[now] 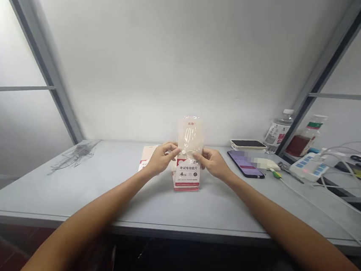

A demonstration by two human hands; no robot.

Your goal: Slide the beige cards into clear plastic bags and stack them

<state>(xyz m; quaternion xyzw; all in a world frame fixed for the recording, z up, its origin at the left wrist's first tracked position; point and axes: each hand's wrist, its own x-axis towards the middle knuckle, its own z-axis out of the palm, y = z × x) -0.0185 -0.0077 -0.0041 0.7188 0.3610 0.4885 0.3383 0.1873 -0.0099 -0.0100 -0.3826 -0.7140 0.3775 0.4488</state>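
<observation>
In the head view, my left hand (162, 157) and my right hand (213, 162) grip a clear plastic ruler set pouch (188, 170) by its two sides, near mid-height. It stands up over the table, its white and red printed card facing me. A small round snap button shows between my thumbs, and the pale upper part catches the light. Lower edges of what looks like another such pouch peek out beneath it. Beside my left hand lies a flat cream and red packet (147, 154), partly covered by that hand. Both hands are closed, thumbs pressed on the plastic.
On the grey table (98, 195), a crumpled clear plastic wrapper (76, 153) lies to the left. At the right are a lit phone (244, 165), a second phone (248, 144), a water bottle (278, 130), a bottle of dark liquid (304, 137) and a power strip (308, 165) with white cables.
</observation>
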